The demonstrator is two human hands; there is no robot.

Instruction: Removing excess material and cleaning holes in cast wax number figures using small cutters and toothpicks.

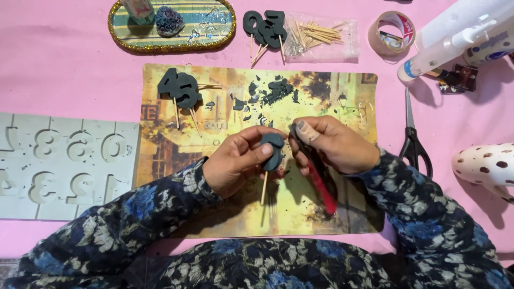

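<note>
Pink worktop (69,69) spreads under everything in our head view, with a yellowed printed mat (321,211) at centre catching dark crumbs (267,93). Our left hand (238,160) pinches a dark moulded number (274,151) on a wooden stick, thumb on its face and fingers curled behind, stick hanging toward 6 o'clock; we judge it is held over the mat so trimmings fall there. Our right hand (334,144) is closed around a red-handled knife (319,179), blade end at the number's edge, handle slanting to 5 o'clock. Both wrists angle inward, forearms resting low. Finished numbers (179,88) lie at 10 o'clock, more (266,27) at 12 beside a bag of sticks (321,35). Grey mould (64,166) sits at 9, scissors (415,142) at 3, glue gun (460,37) at 2.
</note>
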